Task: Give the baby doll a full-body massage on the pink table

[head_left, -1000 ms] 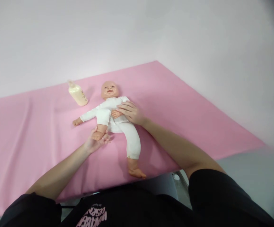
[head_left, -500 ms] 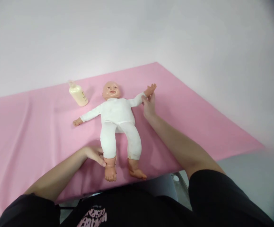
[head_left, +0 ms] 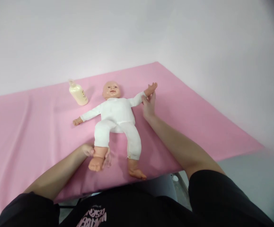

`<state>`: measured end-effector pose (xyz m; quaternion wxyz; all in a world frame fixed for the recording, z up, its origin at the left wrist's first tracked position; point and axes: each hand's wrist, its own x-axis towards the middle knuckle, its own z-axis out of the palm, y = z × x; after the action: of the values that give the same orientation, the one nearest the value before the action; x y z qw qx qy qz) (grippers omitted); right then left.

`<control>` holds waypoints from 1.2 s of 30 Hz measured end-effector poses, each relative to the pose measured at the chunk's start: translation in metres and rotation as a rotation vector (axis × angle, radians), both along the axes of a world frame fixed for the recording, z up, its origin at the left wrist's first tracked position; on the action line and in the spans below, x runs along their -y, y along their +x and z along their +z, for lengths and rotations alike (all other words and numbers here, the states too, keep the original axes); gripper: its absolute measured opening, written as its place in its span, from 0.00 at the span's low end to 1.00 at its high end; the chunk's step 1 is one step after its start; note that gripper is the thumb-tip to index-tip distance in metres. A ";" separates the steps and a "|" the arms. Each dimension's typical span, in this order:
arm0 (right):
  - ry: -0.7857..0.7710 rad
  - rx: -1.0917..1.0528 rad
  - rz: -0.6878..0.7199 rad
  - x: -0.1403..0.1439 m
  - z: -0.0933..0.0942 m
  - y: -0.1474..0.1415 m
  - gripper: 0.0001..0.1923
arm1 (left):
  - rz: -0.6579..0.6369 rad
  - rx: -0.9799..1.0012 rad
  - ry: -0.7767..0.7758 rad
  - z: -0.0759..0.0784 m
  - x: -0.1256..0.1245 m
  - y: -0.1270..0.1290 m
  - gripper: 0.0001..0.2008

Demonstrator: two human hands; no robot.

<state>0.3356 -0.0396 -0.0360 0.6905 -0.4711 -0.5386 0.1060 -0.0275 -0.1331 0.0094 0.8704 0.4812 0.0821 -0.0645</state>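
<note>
1. Doll [head_left: 116,114] lies on its back on the pink sheet [head_left: 198,119], head toward the wall, arms spread.
2. Left hand [head_left: 96,154]: fingers curled around the doll's ankle and foot, leg swung outward.
3. Right hand [head_left: 148,104]: fingertips pinched on the doll's wrist, arm stretched out to the side.
4. Cream bottle [head_left: 78,93] lies on the sheet near the doll's head, apart from both hands.

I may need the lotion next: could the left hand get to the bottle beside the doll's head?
Probably yes, once freed: the left hand holds the doll's foot, and only bare pink cloth lies toward the bottle.
</note>
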 end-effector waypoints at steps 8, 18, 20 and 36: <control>0.075 0.377 0.086 0.034 0.021 -0.034 0.35 | 0.638 0.018 -0.085 -0.002 -0.004 0.004 0.30; 0.158 0.782 0.178 0.042 0.025 -0.041 0.22 | 0.750 0.056 -0.152 0.013 -0.001 0.013 0.24; 0.174 0.821 0.189 0.043 0.028 -0.043 0.21 | 0.782 0.028 -0.165 0.012 -0.002 0.015 0.24; 0.094 0.604 0.088 0.042 0.025 -0.039 0.24 | 0.510 0.036 -0.002 0.003 0.001 0.010 0.29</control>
<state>0.2963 -0.0815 -0.0107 0.5150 -0.4250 -0.7436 -0.0344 -0.0176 -0.1337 0.0123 0.8604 0.4450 0.1851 0.1657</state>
